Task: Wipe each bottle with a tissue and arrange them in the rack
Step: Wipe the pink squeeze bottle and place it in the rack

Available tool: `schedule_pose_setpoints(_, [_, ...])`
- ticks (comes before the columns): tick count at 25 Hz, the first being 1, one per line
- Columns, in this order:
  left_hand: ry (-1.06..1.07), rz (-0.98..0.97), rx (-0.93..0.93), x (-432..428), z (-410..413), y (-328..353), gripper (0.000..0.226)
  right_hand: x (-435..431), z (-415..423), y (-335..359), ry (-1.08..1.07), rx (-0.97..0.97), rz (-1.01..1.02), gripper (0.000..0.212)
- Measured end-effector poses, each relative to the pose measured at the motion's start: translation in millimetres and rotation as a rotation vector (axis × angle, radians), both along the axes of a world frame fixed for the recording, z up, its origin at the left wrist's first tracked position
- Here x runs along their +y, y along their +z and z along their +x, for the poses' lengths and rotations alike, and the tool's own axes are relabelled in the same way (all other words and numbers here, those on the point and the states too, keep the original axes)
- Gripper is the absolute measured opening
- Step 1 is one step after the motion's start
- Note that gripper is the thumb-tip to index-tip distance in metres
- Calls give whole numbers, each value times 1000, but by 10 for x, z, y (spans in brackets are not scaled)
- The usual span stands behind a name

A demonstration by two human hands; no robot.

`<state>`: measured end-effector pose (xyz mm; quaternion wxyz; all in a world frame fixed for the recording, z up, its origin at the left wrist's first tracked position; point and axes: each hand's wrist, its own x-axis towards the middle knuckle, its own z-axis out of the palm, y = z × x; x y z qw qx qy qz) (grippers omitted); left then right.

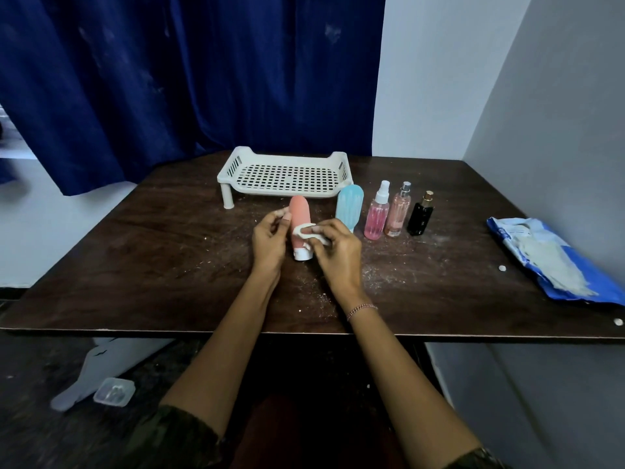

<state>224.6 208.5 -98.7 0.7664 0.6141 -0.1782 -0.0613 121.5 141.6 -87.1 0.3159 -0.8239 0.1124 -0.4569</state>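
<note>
Left hand (pixel 269 240) holds pink bottle (pixel 299 218); right hand (pixel 334 248) presses tissue (pixel 306 230) against it.

Rack (pixel 236 164): we see off-white plastic, its floor a grid of small square holes.
Coral bottle (pixel 299 214): salmon-pink body, white cap.
Tissue (pixel 304 230): white.
Blue bottle (pixel 350 206): pale sky blue, ribbed lengthwise.
Spray bottle (pixel 376 218): clear, pink liquid, white top.
Perfume bottle (pixel 398 214): peachy pink, silver top.
Black bottle (pixel 420 220): glossy black, gold cap.
Table (pixel 152 248): dark brown wood grain, which we find flecked white.
Curtain (pixel 203 79): deep navy.
Tissue pack (pixel 548 262): blue and white (print too blurred for us).
</note>
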Motion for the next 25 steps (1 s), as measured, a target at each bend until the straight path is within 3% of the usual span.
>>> schedule_pose_setpoints(13, [-90,2,85,75,-118,161,26,40,-41,46,44,13,-5,17])
schedule_pose_setpoints(16, [-137,-110,192,64,-109,188,23,28,-25,21,9,114,-106,18])
schedule_pose_setpoints(18, [-166,-215,302,53,-78,192,40,16,-16,16,13,147,-38,19])
schedule_pose_setpoints(21, [-211,-345,441,58,-35,167,47,23,-23,22,51,142,52,18])
schedule_pose_setpoints(25, [-264,-370,497,87,-61,192,48,71,-7,-6,158,199,-135,20])
